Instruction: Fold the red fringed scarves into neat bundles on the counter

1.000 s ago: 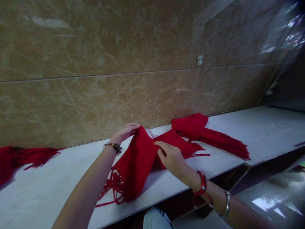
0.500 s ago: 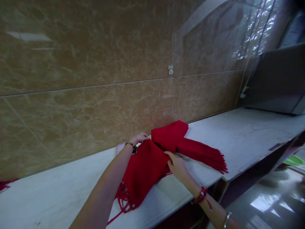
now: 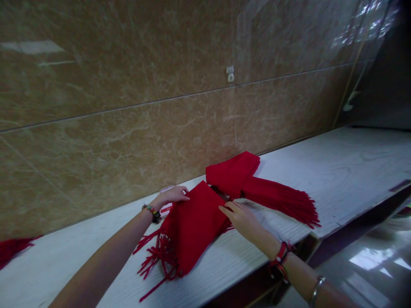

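Observation:
A folded red scarf with a knotted fringe lies on the white counter, its tassels spread toward the front left. On its upper left edge is my left hand, fingers closed over the cloth. My right hand pinches the scarf's right edge between thumb and fingers. Just behind, a second red scarf lies folded at an angle against the wall, with its fringed end pointing right. A small pinkish flat item shows partly behind my left hand; I cannot tell what it is.
The white counter runs along a brown marbled tile wall. More red fringe shows at the far left. A dark boxy object stands at the right end. Below the front edge are open shelves and a shiny floor.
My left hand has moved left and down from the near scarf's top corner to its left edge. The right hand keeps to the right edge. The scarf's fringe is spread wider, and the view has shifted.

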Action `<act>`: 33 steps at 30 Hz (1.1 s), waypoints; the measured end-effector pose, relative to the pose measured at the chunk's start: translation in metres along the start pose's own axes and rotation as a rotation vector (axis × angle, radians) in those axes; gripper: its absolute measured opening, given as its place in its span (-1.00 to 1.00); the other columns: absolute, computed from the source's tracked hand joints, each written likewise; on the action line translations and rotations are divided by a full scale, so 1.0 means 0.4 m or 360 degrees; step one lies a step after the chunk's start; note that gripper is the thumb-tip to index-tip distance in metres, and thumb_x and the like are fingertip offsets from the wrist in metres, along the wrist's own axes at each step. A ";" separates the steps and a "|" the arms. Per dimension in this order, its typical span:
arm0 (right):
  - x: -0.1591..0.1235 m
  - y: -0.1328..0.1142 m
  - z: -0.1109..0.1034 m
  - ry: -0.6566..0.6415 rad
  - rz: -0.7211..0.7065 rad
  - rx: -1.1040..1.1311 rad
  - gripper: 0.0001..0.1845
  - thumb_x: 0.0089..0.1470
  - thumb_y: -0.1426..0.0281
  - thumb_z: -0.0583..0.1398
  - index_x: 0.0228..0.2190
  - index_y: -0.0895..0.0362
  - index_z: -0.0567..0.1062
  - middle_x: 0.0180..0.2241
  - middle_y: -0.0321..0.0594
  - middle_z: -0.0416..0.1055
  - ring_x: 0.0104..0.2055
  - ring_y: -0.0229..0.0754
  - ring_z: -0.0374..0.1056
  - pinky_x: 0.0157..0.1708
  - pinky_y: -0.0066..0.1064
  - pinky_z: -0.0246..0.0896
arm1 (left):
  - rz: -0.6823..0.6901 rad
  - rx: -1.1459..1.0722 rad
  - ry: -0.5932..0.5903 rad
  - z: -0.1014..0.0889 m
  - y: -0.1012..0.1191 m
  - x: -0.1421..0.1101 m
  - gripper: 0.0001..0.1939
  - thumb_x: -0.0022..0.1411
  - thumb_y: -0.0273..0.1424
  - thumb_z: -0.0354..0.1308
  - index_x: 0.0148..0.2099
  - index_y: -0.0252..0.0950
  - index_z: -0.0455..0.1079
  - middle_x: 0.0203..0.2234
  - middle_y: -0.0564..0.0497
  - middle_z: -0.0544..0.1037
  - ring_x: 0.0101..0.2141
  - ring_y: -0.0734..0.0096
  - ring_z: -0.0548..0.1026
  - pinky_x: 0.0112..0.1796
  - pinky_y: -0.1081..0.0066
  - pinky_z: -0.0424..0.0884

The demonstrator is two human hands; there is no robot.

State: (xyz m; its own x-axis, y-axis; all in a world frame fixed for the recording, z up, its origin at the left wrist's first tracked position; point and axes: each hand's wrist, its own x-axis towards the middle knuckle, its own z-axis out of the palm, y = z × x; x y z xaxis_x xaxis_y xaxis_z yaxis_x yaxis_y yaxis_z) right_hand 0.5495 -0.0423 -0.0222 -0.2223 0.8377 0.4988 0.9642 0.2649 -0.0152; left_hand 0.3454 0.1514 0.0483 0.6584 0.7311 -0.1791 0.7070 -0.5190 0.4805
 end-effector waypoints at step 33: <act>0.065 -0.059 0.076 -0.0319 0.0036 0.0106 -0.38 0.11 0.08 -0.08 0.10 0.18 0.15 0.16 0.05 -0.02 0.19 0.08 -0.17 0.06 0.00 -0.12 | 0.0179 0.0729 0.0534 0.010 -0.051 -0.130 -0.71 0.14 -0.42 -0.01 -0.07 -0.29 0.31 -0.13 -0.11 0.41 -0.09 0.25 0.34 -0.08 0.29 0.20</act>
State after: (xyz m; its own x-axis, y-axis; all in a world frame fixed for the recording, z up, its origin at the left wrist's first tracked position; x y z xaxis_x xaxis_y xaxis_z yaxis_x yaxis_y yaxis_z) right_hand 0.5165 -0.0124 -0.0353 -0.2313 0.9204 0.3153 0.9590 0.2703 -0.0853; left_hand 0.2977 0.1223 0.0444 0.6710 0.7219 0.1693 0.7261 -0.6859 0.0468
